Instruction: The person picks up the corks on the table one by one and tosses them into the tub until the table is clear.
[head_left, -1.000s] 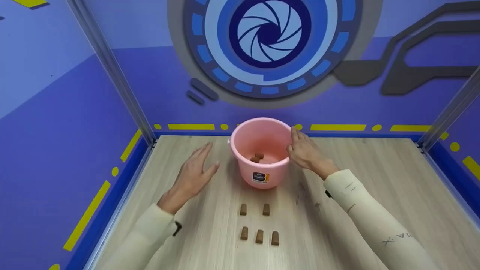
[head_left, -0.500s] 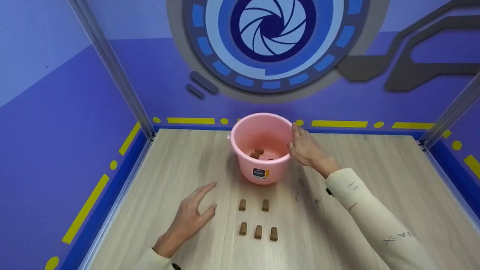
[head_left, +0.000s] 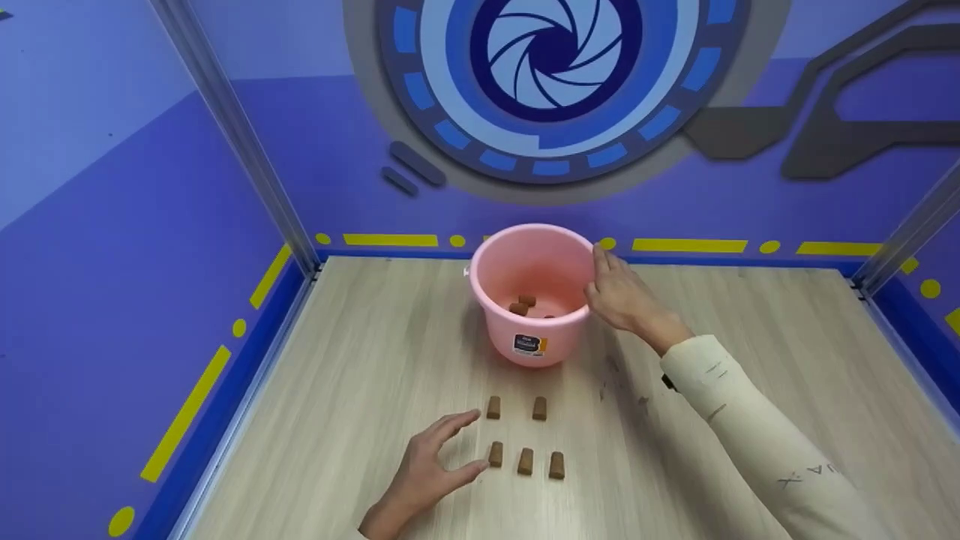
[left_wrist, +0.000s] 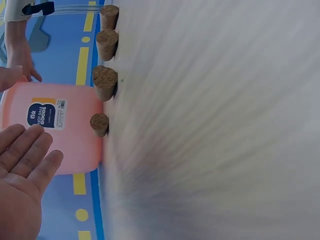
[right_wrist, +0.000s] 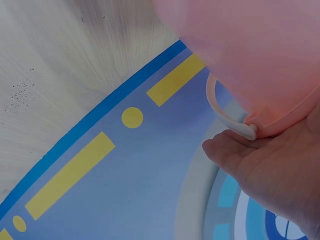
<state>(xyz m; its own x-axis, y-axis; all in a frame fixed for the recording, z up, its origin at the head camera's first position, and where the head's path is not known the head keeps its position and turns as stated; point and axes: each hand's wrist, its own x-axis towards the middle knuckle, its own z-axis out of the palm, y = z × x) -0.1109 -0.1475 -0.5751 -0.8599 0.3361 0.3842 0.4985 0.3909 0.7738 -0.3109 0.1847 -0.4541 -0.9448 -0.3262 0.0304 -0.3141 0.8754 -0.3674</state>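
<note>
My left hand (head_left: 424, 472) hovers low over the table, thumb and fingers spread apart, holding nothing. Its fingertips are just left of several tapered cork stoppers (head_left: 496, 454), which lie in two rows in front of the bucket. The left wrist view shows the hand (left_wrist: 25, 175) with extended fingers, and some cork stoppers (left_wrist: 105, 82) beyond it. A pink plastic bucket (head_left: 532, 337) stands upright at the back. Inside it lie a few more corks (head_left: 518, 308). My right hand (head_left: 626, 296) holds the bucket's right rim, beside the handle joint in the right wrist view; its thumb is partly hidden.
A wood-grain table (head_left: 390, 337) carries everything. Blue printed panels (head_left: 360, 165) close off the back and sides, with metal posts (head_left: 247, 150) at the corners. The bucket's pale handle (right_wrist: 225, 112) hangs at its rear side.
My left hand has come down from beside the bucket toward the front, then right to the corks. The right hand stays at the rim, and the bucket and corks keep their places.
</note>
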